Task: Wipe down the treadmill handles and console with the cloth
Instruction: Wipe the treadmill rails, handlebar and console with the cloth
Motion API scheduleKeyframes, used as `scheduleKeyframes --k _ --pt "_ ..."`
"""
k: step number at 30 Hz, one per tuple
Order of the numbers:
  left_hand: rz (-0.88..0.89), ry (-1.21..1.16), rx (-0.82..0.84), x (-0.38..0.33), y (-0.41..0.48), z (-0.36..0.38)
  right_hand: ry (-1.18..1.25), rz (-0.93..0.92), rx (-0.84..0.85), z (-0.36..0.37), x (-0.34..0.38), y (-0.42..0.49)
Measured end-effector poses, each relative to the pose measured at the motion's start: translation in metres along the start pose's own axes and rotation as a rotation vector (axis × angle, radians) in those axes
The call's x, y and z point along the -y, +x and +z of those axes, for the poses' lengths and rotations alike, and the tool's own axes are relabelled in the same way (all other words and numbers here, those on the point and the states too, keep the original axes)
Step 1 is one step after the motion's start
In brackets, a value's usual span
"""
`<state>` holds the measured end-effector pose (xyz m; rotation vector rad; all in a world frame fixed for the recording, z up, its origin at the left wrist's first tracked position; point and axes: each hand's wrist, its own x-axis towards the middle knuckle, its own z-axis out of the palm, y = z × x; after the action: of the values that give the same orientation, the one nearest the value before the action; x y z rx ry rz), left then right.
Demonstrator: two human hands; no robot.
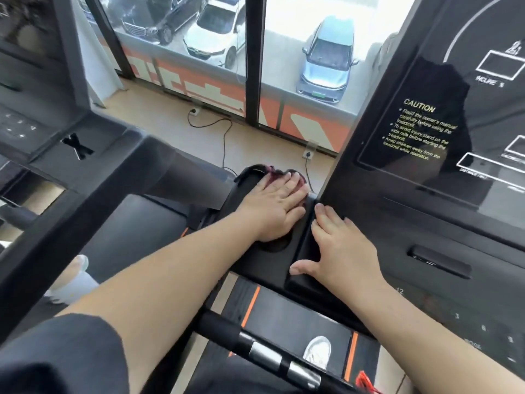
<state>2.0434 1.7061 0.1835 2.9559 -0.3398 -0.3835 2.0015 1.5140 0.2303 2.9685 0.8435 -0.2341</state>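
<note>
Gym floor by a tall window, parked cars outside, two black cables running from floor sockets. We stand on the treadmill belt, one white shoe showing below the front handle bar.

Console fills the R side; its dark screen panel carries yellow CAUTION text and white outlined boxes.

Our left hand lies flat at the console's L end, fingers straight and close together, pressing down on the cloth. The cloth is dark reddish-purple, mostly covered, w/ only its edge peeking past the fingertips and at the far L corner.

A round cup-holder recess sits partly under the heel of that hand; we can't tell what's in it, if anything.

Our right hand rests palm-down just beside, on the raised ledge along the console's L edge, fingers straight, thumb spread toward the near corner, holding nothing.

A narrow slot in the console's lower face sits to the R; contents too dim to tell.
</note>
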Motion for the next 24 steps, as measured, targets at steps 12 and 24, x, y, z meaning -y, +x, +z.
scheduleKeyframes --k 12,24 --pt "-0.16 0.019 -0.015 0.012 -0.066 0.013 0.189 -0.058 -0.146 -0.012 0.023 -0.006" --pt "-0.481 -0.107 0.119 0.01 -0.14 0.015 0.231 0.028 0.148 -0.006 0.033 -0.009"
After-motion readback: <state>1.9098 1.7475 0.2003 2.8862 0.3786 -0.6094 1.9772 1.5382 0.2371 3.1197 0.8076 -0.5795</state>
